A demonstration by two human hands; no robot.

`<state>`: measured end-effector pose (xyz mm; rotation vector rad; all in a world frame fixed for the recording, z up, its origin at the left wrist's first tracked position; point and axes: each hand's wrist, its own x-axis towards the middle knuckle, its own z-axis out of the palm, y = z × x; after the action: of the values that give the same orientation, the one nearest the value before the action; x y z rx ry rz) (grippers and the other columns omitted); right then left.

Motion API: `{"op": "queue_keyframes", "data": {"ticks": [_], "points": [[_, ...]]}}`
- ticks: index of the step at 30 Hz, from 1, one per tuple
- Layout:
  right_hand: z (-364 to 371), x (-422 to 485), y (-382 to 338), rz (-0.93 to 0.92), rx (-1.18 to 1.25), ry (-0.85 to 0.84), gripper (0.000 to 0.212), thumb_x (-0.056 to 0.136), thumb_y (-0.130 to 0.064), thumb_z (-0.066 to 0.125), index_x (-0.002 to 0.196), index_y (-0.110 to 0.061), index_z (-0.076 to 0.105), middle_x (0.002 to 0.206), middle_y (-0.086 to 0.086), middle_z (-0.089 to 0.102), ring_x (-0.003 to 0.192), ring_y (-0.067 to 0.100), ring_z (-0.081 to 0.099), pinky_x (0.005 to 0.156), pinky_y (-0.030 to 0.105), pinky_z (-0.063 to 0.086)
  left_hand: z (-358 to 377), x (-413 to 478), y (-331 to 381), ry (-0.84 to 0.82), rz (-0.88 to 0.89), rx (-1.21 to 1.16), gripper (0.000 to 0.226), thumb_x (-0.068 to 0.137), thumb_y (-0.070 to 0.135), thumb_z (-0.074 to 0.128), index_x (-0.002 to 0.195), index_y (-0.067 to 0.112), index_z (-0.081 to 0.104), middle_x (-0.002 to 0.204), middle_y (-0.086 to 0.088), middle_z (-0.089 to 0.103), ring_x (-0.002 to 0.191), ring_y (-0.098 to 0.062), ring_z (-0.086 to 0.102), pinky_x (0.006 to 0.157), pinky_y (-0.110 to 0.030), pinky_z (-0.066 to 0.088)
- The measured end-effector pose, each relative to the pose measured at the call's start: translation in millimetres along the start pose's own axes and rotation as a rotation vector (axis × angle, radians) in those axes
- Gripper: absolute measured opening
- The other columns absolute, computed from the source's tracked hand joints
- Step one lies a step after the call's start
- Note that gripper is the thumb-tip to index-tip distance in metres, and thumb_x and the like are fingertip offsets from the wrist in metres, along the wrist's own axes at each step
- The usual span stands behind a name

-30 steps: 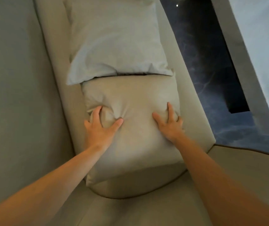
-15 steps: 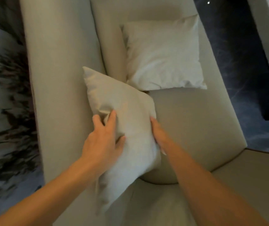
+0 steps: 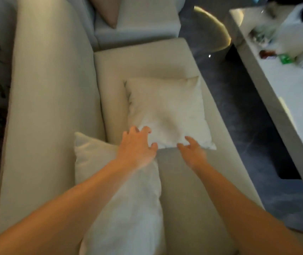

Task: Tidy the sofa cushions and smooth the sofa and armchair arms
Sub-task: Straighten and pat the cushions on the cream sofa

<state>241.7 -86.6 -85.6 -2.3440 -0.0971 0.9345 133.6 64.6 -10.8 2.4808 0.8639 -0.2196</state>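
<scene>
A beige sofa (image 3: pixel 51 107) fills the left and middle of the view. A pale cushion (image 3: pixel 167 115) lies flat on the seat. A second pale cushion (image 3: pixel 126 205) stands on edge against the backrest, under my left forearm. My left hand (image 3: pixel 136 146) hovers at the flat cushion's near left corner, fingers spread and curled, holding nothing. At that cushion's near edge is my right hand (image 3: pixel 193 150), fingers apart and empty. Whether either hand touches the cushion is unclear because of blur.
A grey sofa section (image 3: pixel 137 28) with a pinkish cushion (image 3: pixel 108 11) sits at the far end. A white low table (image 3: pixel 283 92) with small items runs along the right. Dark marble floor (image 3: pixel 239 115) lies between sofa and table. A round gold-rimmed object (image 3: pixel 215 28) is beyond.
Both hands let go of the near cushion, which now leans against the backrest. They have reached forward to the far cushion's near edge. The view has swung right and upward.
</scene>
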Motion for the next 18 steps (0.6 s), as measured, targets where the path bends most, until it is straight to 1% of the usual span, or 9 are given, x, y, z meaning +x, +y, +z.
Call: {"op": "queue_keyframes", "data": {"ticks": [2,4,6,7,9,11,13,15,18], "points": [[-20.2,37.3,-21.5,-0.103,0.020,0.122,0.063,0.093,-0.042,0.058,0.149,-0.025,0.035,0.141,0.015,0.052,0.126,0.035,0.051,0.099,0.039,0.040,19.0,54.7,-5.4,0.006,-0.111,-0.037,0.057,0.087,0.048,0.057,0.138,0.030,0.040,0.134,-0.017,0.042,0.122,-0.041,0.041,0.104,-0.044,0.036],[-29.9,75.2,-35.8,-0.141,-0.078,0.187,0.072,0.087,-0.059,0.054,0.150,-0.039,0.025,0.151,0.014,0.038,0.131,0.040,0.042,0.101,0.049,0.040,39.6,102.5,-19.9,0.044,-0.181,-0.007,0.069,0.085,0.058,0.055,0.144,0.032,0.031,0.140,-0.020,0.036,0.128,-0.043,0.035,0.107,-0.048,0.031],[-27.8,111.6,-34.1,-0.104,-0.186,0.184,0.082,0.077,-0.078,0.047,0.147,-0.053,0.013,0.161,0.010,0.015,0.141,0.046,0.023,0.108,0.063,0.028,60.6,138.6,-40.0,0.051,-0.259,-0.024,0.085,0.078,0.071,0.055,0.148,0.039,0.020,0.144,-0.021,0.032,0.131,-0.045,0.031,0.107,-0.052,0.028],[-22.7,128.2,-26.2,-0.071,-0.176,0.151,0.086,0.073,-0.085,0.045,0.146,-0.057,0.008,0.163,0.009,0.006,0.144,0.046,0.017,0.111,0.065,0.022,72.6,151.9,-50.3,0.038,-0.305,-0.098,0.093,0.073,0.075,0.057,0.148,0.044,0.012,0.145,-0.022,0.028,0.131,-0.046,0.030,0.107,-0.053,0.028],[-0.3,153.7,3.7,-0.031,-0.116,0.133,0.087,0.066,-0.091,0.041,0.140,-0.067,0.001,0.164,0.005,-0.002,0.144,0.046,0.014,0.113,0.064,0.016,99.8,167.0,-66.5,-0.001,-0.343,-0.291,0.110,0.062,0.077,0.066,0.145,0.053,-0.001,0.147,-0.021,0.028,0.130,-0.045,0.033,0.108,-0.054,0.030],[22.2,163.8,30.0,-0.048,-0.101,0.246,0.080,0.061,-0.096,0.033,0.129,-0.077,-0.005,0.163,-0.003,-0.002,0.141,0.049,0.016,0.108,0.068,0.018,123.1,171.7,-74.7,0.003,-0.303,-0.373,0.116,0.055,0.077,0.071,0.140,0.058,-0.005,0.143,-0.020,0.033,0.124,-0.044,0.039,0.107,-0.055,0.033],[31.4,170.5,37.5,-0.079,-0.073,0.329,0.074,0.060,-0.097,0.031,0.123,-0.081,-0.004,0.161,-0.005,0.003,0.137,0.052,0.020,0.105,0.070,0.019,129.5,175.3,-76.6,0.005,-0.297,-0.389,0.116,0.053,0.078,0.071,0.137,0.061,-0.006,0.141,-0.020,0.032,0.122,-0.045,0.040,0.106,-0.056,0.034],[27.6,173.0,33.3,-0.069,-0.046,0.310,0.073,0.059,-0.097,0.034,0.122,-0.082,0.000,0.161,-0.005,0.006,0.135,0.053,0.022,0.105,0.069,0.022,122.0,177.7,-73.2,-0.029,-0.321,-0.388,0.115,0.055,0.076,0.072,0.138,0.060,-0.006,0.143,-0.020,0.027,0.126,-0.046,0.035,0.108,-0.057,0.031],[14.1,167.1,24.3,-0.042,-0.059,0.253,0.077,0.062,-0.092,0.042,0.128,-0.077,0.004,0.161,-0.001,0.008,0.137,0.053,0.021,0.109,0.066,0.020,102.1,171.4,-56.9,-0.044,-0.326,-0.322,0.112,0.065,0.067,0.073,0.146,0.050,-0.001,0.147,-0.020,0.024,0.129,-0.044,0.033,0.109,-0.053,0.031]]}}
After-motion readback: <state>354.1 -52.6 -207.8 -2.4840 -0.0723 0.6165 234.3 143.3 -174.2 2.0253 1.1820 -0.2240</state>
